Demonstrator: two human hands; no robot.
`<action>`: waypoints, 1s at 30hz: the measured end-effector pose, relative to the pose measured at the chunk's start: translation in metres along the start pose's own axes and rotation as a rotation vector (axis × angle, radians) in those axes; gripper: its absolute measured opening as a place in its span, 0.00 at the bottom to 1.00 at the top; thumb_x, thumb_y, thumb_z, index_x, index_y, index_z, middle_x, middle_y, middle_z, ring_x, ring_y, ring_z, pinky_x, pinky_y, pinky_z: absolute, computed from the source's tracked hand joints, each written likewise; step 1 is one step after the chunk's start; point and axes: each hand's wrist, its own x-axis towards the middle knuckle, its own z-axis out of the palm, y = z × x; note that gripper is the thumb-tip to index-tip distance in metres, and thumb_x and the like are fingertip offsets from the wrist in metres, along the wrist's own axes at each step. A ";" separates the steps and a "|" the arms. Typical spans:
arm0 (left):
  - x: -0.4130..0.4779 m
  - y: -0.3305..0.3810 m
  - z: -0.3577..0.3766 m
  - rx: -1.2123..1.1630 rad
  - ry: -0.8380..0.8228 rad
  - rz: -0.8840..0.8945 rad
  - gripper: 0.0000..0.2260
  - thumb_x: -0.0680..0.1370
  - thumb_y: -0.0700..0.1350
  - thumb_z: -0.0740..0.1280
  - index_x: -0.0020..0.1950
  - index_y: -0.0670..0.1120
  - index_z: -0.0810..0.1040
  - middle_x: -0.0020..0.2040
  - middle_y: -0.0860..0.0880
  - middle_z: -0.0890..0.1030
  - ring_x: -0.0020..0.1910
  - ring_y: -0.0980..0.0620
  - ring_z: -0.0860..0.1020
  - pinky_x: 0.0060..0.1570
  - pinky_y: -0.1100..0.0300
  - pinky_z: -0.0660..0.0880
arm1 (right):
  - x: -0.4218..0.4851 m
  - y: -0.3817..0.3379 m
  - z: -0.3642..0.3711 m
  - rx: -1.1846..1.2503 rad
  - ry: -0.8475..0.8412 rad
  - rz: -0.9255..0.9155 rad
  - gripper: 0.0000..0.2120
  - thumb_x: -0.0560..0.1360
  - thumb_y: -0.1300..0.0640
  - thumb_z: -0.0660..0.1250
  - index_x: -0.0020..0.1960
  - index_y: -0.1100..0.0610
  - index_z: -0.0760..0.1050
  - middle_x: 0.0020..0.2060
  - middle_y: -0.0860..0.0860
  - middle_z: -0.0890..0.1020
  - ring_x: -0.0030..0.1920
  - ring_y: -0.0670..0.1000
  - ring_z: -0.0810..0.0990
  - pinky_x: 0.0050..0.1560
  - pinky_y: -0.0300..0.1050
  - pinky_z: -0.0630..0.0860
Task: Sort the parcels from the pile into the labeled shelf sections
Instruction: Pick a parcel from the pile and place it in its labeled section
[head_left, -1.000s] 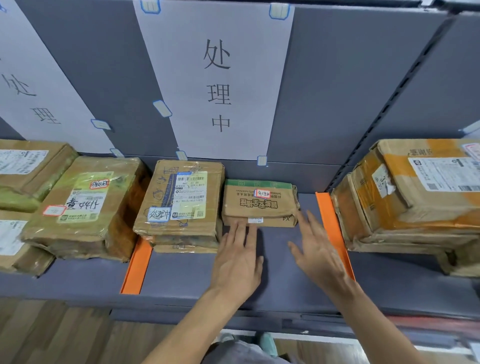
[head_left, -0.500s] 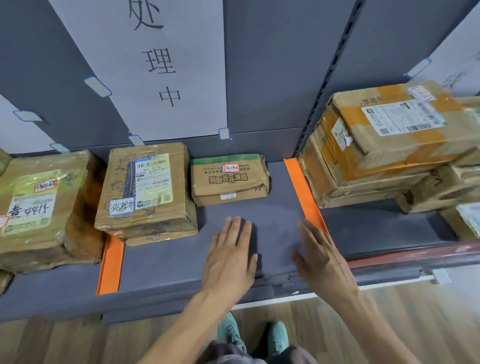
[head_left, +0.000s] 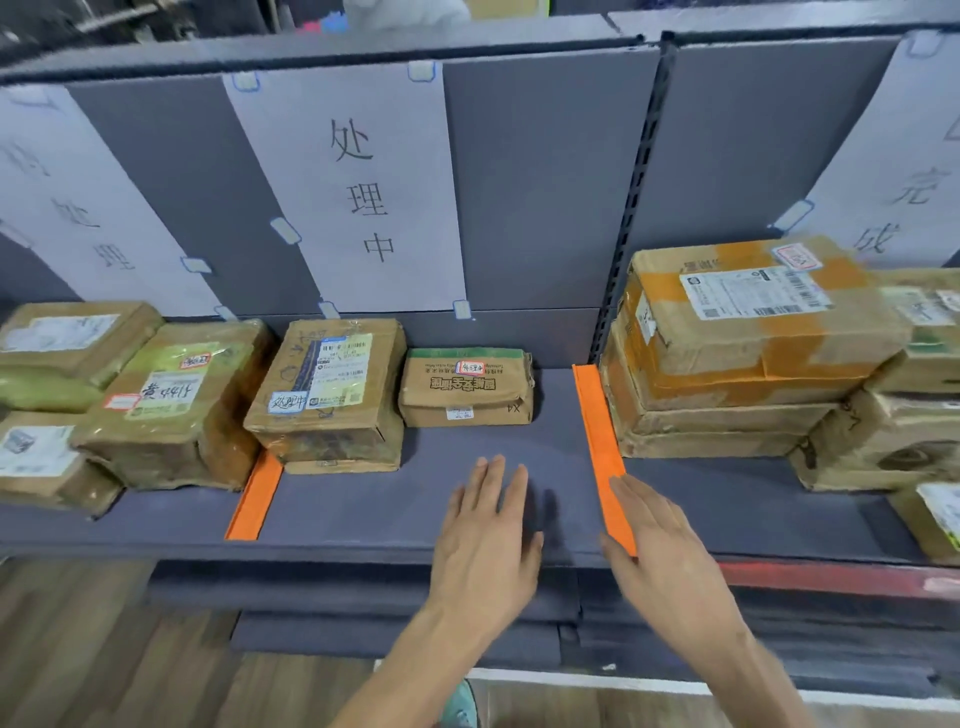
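Your left grip (head_left: 485, 535) and right grip (head_left: 670, 566) hover flat over the front of the shelf (head_left: 363, 504), fingers straight, holding nothing. The right grip overlaps the orange divider (head_left: 597, 415). Ahead of the left grip, clear of its fingertips, the small parcel (head_left: 467, 387) sits in the middle section, beside a taller parcel (head_left: 332, 395). Behind both hangs the section label (head_left: 358, 187). Treat this placement as complete. The pile is out of view, so the remaining count cannot be told.
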 end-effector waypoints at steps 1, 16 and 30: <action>-0.005 0.007 0.001 0.002 0.010 -0.002 0.31 0.85 0.56 0.57 0.85 0.49 0.49 0.85 0.47 0.46 0.84 0.48 0.42 0.82 0.50 0.46 | -0.003 0.004 -0.003 -0.006 0.003 -0.016 0.31 0.81 0.51 0.65 0.81 0.53 0.59 0.78 0.48 0.64 0.77 0.51 0.62 0.75 0.49 0.64; -0.027 0.182 0.056 -0.025 -0.048 0.282 0.31 0.86 0.55 0.57 0.85 0.50 0.47 0.85 0.48 0.46 0.84 0.49 0.41 0.81 0.52 0.42 | -0.117 0.144 -0.065 -0.026 0.132 0.193 0.32 0.82 0.46 0.62 0.82 0.50 0.55 0.80 0.46 0.60 0.79 0.47 0.57 0.78 0.45 0.58; 0.042 0.401 0.133 -0.017 -0.300 0.854 0.32 0.86 0.57 0.54 0.85 0.51 0.43 0.85 0.49 0.43 0.83 0.50 0.40 0.80 0.54 0.40 | -0.221 0.297 -0.126 -0.022 0.343 0.753 0.31 0.82 0.46 0.63 0.81 0.49 0.57 0.79 0.43 0.62 0.77 0.47 0.61 0.72 0.42 0.59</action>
